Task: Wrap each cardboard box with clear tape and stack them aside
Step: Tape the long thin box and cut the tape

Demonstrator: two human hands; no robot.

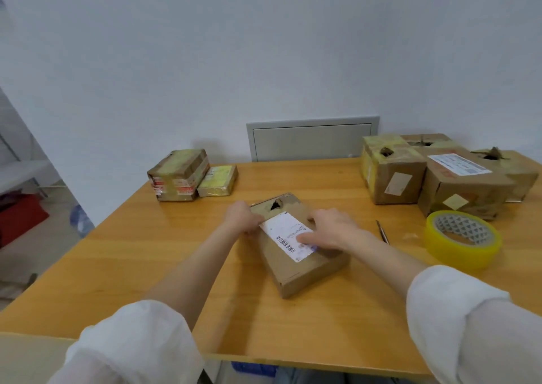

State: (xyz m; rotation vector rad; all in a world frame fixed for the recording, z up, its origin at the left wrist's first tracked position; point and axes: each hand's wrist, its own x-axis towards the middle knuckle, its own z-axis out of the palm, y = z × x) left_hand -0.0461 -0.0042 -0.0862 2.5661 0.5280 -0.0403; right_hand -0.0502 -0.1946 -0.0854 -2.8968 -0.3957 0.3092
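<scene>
- Cardboard, brown and flat, makes up the box (296, 245) lying at the centre of the frame on the orange wooden desk (152, 254); its top carries a white shipping label (289, 235) and a torn hole near its far end.
- The box's long axis runs diagonally, from upper left near the torn end down to the lower right corner nearest the person.
- The left hand (242, 218) grips the box's far-left edge, fingers curled over the side.
- The right hand (328, 229) lies flat on top, fingers spread and pressing on the label, holding nothing else.
- The yellow-tinted roll of clear tape (463, 238) sits at the right of the frame, near the right hand and apart from the box, so by my judgement the right hand is the one to fetch it.
- A thin dark tool (382, 231), perhaps a blade, lies between the right hand and the roll; I cannot tell exactly what it is.
- Two taped boxes (190, 176) stand at upper left; several worn cartons (434, 175) crowd the upper right.
</scene>
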